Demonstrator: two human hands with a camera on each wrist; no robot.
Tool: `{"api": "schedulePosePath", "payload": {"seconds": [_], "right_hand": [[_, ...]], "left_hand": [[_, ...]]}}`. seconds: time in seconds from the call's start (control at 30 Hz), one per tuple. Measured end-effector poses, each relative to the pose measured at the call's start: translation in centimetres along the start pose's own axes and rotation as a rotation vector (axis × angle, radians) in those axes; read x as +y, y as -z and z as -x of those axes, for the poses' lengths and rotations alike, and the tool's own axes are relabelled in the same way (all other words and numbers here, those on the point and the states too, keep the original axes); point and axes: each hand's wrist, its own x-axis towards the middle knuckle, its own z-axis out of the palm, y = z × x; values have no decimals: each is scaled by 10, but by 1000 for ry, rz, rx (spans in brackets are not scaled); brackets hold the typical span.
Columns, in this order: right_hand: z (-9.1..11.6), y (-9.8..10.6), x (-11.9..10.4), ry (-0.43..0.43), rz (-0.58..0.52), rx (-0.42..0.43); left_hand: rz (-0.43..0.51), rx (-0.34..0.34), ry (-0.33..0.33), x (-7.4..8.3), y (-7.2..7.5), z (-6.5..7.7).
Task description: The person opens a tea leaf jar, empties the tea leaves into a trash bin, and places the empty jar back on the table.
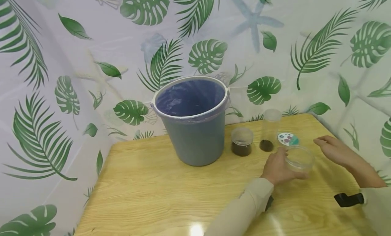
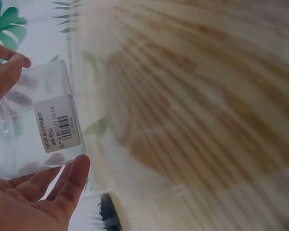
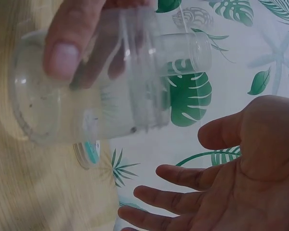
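A clear plastic jar (image 1: 302, 165) is gripped by my left hand (image 1: 279, 169) over the right part of the table, its round mouth facing up. A white barcode label (image 2: 58, 123) on it faces the left wrist camera. In the right wrist view, small dark specks cling inside the jar (image 3: 101, 120), and a thumb (image 3: 65, 60) lies across its wall. To the right, apart from it, my right hand (image 1: 339, 153) is held with its fingers extended and the palm without anything in it. Beyond the jar lies a round printed lid (image 1: 288, 139), white and teal with flowers.
Left of the lid stands a tall clear cylinder (image 1: 272, 125) with dark contents at its bottom. A short clear jar (image 1: 242, 141) beside it also holds dark material. A grey bucket (image 1: 197, 141) with a purple liner stands farther left, near the patterned backdrop (image 1: 253, 22).
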Motion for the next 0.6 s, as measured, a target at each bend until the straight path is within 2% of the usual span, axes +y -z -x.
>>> {"api": "schedulePosePath", "payload": {"seconds": [0.13, 0.27, 0.47, 0.6], "right_hand": [[0, 3, -2, -18, 8, -5], [-2, 4, -5, -14, -6, 0], [-3, 5, -7, 2, 3, 9], [-3, 10, -11, 0, 29, 19]], "left_hand": [[-66, 23, 19, -1, -14, -6], [-126, 11, 36, 0, -18, -7], [-77, -17, 27, 2, -19, -8], [-91, -28, -7, 2, -16, -7]]}}
